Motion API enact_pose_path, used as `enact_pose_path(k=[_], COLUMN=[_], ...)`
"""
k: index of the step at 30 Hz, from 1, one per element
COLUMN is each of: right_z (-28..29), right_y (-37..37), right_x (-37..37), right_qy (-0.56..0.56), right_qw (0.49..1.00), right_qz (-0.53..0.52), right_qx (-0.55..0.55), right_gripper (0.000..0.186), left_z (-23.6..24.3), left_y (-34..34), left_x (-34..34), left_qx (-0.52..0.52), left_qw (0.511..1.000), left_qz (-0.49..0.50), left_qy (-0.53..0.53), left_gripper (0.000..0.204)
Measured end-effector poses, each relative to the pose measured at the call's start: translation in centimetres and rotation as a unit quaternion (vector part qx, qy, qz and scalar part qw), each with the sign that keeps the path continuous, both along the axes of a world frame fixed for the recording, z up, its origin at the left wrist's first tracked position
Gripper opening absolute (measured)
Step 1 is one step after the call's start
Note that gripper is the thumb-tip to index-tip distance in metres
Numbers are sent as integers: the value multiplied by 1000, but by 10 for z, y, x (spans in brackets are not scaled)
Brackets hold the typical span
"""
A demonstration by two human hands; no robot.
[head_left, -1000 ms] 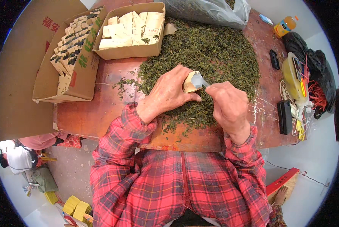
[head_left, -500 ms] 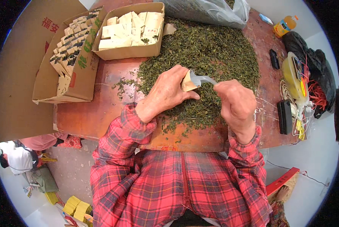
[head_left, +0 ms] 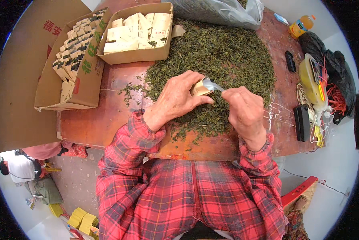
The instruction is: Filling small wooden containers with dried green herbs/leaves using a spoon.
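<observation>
My left hand [head_left: 178, 96] is closed around a small tan paper pouch [head_left: 198, 89] with a silvery lining, its mouth facing right. My right hand [head_left: 246, 116] grips the handle of a pale spoon [head_left: 218, 87]. The spoon's front end reaches into the pouch's mouth, so its bowl is hidden. Both hands are above the near part of a wide, flat heap of dried green tea leaves [head_left: 227, 48] spread over the reddish wooden table [head_left: 87, 128].
At the left, a tall carton [head_left: 94, 68] holds rows of upright pouches; a lower cardboard box [head_left: 137, 57] beside it holds more. A grey plastic bag [head_left: 211, 12] lies behind the heap. To the right are an orange drink bottle [head_left: 301, 27], a yellowish tub [head_left: 310, 80] and a black case [head_left: 301, 123].
My right hand has moved slightly left, pushing the spoon farther into the pouch's mouth. The pouch has tilted a little in my left hand, which otherwise stays in place.
</observation>
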State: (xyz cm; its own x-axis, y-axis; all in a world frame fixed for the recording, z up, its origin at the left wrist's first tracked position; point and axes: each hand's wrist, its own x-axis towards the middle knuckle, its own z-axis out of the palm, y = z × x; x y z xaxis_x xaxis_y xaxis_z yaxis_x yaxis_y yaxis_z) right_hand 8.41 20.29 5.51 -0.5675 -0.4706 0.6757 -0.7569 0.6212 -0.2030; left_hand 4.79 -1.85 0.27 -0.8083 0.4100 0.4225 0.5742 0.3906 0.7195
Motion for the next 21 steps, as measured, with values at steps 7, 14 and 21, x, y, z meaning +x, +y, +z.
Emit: enact_pose_path(k=[7,14,21], right_z=[-2,4,5], right_y=[4,10,12], right_x=[3,10,11], right_qy=[-10,-21,-19], right_qw=[1000,997,994], right_qz=[-16,-42,-61], right_qx=[-14,-56,-86], right_gripper=[24,22,18], left_z=[5,10,9], left_y=[2,8,9], left_x=[3,4,3], left_qx=[-33,-38,-56], left_qw=[999,999,998], left_qz=[3,-5,0], left_qy=[-19,3,21], left_gripper=[57,54,57])
